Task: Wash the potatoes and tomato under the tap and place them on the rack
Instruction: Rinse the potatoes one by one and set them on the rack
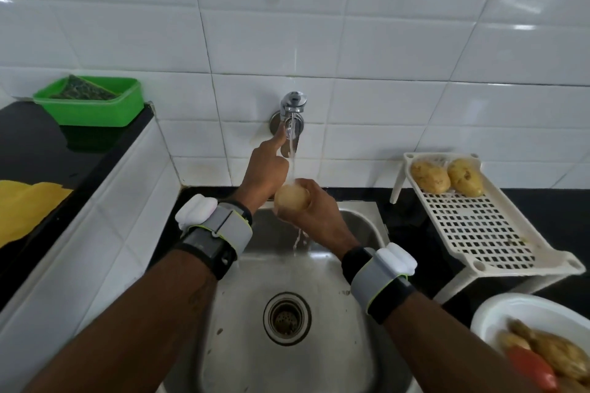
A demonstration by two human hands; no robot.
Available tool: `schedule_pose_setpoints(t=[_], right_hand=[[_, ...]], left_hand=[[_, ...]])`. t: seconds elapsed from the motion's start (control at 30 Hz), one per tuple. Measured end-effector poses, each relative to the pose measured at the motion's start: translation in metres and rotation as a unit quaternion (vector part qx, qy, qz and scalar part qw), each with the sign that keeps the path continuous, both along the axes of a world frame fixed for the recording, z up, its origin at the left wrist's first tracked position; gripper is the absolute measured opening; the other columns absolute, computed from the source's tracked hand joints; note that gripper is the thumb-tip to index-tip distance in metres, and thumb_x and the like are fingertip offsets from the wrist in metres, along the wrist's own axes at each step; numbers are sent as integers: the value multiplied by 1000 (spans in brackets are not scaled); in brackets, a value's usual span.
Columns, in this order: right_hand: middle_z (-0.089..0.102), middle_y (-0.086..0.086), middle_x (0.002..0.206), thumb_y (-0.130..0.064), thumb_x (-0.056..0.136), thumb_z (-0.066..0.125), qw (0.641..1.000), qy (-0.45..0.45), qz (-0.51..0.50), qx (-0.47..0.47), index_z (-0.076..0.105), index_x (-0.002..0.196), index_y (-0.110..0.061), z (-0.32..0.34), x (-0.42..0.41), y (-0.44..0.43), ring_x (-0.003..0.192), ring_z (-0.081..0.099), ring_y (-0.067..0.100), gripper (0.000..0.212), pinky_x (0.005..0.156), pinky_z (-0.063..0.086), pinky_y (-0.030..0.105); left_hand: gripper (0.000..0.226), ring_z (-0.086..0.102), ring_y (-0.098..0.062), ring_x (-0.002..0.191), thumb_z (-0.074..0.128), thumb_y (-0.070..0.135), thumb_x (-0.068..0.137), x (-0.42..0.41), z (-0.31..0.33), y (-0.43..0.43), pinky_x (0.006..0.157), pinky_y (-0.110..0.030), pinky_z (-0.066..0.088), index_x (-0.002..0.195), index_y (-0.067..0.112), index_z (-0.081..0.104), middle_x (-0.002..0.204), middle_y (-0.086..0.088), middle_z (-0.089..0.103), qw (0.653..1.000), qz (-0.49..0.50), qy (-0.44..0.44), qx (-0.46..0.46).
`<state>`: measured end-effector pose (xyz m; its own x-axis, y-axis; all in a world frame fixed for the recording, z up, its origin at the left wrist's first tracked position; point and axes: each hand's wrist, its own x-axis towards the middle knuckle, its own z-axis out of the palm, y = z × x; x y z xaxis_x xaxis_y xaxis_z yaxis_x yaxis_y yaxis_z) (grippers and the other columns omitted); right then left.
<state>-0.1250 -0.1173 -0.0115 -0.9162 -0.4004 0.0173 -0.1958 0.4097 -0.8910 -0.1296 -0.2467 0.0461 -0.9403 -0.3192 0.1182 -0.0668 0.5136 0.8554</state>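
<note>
Low at the right edge sits a white bowl point(498, 306) with unwashed potatoes point(555, 354) and the red tomato point(530, 370) (blurred, so the count is unclear). Beyond it lies the steel sink point(344, 344) with its drain point(286, 318). Above the basin the person's right hand point(316, 214) grips a potato point(292, 197), fingers curled round its underside; the stream lands on its top and drips off below. The left hand point(266, 169) holds nothing: its forefinger reaches out to the spout of the tap point(292, 105), the other fingers folded. To the right, on the counter, stands the white rack point(479, 226), with two potatoes point(430, 176) side by side at its far end.

The step in hand looks like rinsing this potato. To do it well, the person should turn it so every side meets the water, and the free left hand would serve better rubbing the skin than at the spout. A wet potato is slippery, so a firm grip over the basin is wise until it goes to the rack.
</note>
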Motion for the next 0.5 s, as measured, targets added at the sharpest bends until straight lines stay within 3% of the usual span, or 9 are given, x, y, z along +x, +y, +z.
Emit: schedule_pose_setpoints(t=[0.13,0.27,0.37,0.5], right_hand=[[57,-8,111,-34,73,83,1000,10,-4,7,45,134,-22,2,1,1,93,56,3,73,78,49,15],[64,-3,114,-28,72,83,999,37,10,19,48,133,-20,9,5,4,98,62,11,71,86,55,29],[64,-1,116,-28,74,81,998,50,24,36,48,134,-19,14,8,5,100,62,12,69,86,53,26],[61,0,118,-25,75,79,994,53,61,68,47,136,-16,21,16,5,103,58,12,70,89,48,23]], left_hand=[[76,47,-19,126,34,-4,92,10,-5,-8,88,-20,35,152,39,17,155,-3,34,998,-53,-40,-19],[59,42,-20,134,50,30,99,28,-29,-5,106,-35,41,152,26,25,156,-4,32,990,-57,-109,75],[55,54,-23,120,55,41,96,46,-41,0,93,-39,54,145,24,36,142,-6,46,975,-69,-146,155],[50,65,-28,103,64,33,91,63,-43,5,79,-45,60,135,20,44,129,-10,52,946,-65,-146,282]])
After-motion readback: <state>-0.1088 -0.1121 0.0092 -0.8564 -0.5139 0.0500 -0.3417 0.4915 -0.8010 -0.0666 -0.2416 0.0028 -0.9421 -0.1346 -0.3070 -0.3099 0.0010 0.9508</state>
